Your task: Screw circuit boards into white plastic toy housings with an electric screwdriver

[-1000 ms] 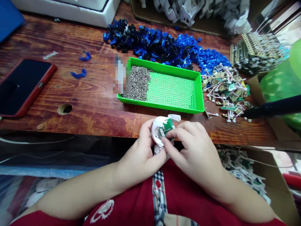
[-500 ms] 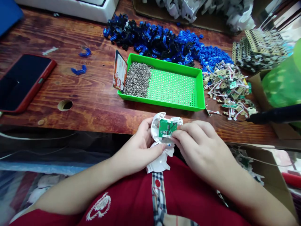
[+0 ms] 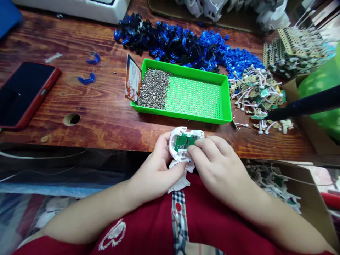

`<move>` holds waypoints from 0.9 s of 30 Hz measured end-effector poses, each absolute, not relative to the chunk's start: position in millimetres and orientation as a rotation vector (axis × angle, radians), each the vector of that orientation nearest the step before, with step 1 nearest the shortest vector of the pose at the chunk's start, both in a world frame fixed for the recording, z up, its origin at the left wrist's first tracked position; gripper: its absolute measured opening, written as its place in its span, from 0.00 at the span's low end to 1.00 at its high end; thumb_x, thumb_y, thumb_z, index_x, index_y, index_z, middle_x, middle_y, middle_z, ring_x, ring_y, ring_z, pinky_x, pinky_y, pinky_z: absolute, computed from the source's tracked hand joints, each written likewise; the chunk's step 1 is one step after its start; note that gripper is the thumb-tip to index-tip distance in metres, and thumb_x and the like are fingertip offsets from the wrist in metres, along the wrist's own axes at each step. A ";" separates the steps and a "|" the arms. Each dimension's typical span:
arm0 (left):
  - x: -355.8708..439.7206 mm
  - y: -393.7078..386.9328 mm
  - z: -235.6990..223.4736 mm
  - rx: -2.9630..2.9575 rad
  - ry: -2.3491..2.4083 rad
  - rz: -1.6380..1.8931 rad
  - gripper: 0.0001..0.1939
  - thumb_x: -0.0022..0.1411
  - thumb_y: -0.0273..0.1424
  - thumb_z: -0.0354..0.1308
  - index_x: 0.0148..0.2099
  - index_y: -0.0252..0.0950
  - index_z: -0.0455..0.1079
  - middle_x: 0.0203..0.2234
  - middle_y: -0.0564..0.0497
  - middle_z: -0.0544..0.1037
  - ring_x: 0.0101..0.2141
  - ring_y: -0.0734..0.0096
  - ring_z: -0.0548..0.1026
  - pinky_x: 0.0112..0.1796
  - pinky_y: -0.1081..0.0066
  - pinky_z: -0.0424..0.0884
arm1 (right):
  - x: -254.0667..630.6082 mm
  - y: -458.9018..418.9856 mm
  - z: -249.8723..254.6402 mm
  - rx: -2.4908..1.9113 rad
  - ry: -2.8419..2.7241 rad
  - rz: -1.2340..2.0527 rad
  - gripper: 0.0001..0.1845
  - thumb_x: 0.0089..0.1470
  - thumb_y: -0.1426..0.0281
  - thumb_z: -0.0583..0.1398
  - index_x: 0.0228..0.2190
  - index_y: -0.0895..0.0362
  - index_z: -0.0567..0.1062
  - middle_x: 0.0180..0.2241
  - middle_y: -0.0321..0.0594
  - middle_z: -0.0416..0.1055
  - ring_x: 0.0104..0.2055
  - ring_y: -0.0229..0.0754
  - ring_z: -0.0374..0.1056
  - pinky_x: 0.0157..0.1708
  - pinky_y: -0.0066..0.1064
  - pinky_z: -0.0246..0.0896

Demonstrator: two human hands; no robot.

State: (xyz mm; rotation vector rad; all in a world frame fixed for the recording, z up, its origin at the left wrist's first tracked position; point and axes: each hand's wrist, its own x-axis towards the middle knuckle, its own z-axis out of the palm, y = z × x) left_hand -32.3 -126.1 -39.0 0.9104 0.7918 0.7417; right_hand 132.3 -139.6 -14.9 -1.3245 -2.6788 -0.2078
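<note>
My left hand (image 3: pixel 162 168) is closed around a white plastic housing (image 3: pixel 174 141), its thumb across the narrower lower part. Inside the rounded upper part lies a green circuit board (image 3: pixel 183 142). With thumb and fingers pinched, my right hand (image 3: pixel 215 156) grips the board's right edge, close to the housing's rim. The fingertips cover that corner of the board. Just beyond my hands stands a green tray (image 3: pixel 183 118) with a heap of small metal screws (image 3: pixel 155 88) in its left end. A printed card (image 3: pixel 133 78) leans at the tray's left end.
Blue and black plastic parts (image 3: pixel 170 40) are heaped behind the tray. Small boards with white wires (image 3: pixel 257 90) lie to its right, near a dark rod-shaped tool (image 3: pixel 305 102). A phone (image 3: pixel 23 92) rests at left, near a table hole (image 3: pixel 71 119). A cardboard box (image 3: pixel 310 205) stands low at right.
The circuit board has shifted left and sits deeper in the housing, with my right hand moving left along with it. The dark tool at right reaches further into view.
</note>
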 end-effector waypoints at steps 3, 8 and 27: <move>-33.7 -125.2 -38.4 0.877 0.827 0.740 0.23 0.60 0.23 0.56 0.55 0.42 0.53 0.48 0.53 0.70 0.48 0.73 0.70 0.46 0.76 0.66 | 131.7 -138.9 -18.4 -1.273 -2.628 -0.226 0.11 0.57 0.75 0.51 0.36 0.62 0.73 0.36 0.47 0.69 0.40 0.47 0.62 0.43 0.39 0.60; -32.7 -122.0 -39.0 0.787 0.901 0.761 0.16 0.60 0.29 0.57 0.50 0.40 0.60 0.38 0.56 0.75 0.39 0.76 0.73 0.40 0.78 0.70 | 135.4 -143.8 -21.7 -1.268 -2.526 -0.121 0.09 0.55 0.74 0.56 0.39 0.60 0.72 0.38 0.43 0.70 0.43 0.44 0.62 0.50 0.37 0.58; -28.4 -127.5 -40.9 0.730 0.899 0.834 0.16 0.57 0.26 0.60 0.46 0.43 0.65 0.34 0.58 0.77 0.33 0.79 0.76 0.35 0.80 0.75 | 135.3 -145.4 -41.8 -1.403 -1.226 1.241 0.10 0.51 0.68 0.62 0.37 0.49 0.69 0.33 0.31 0.68 0.34 0.31 0.67 0.34 0.22 0.66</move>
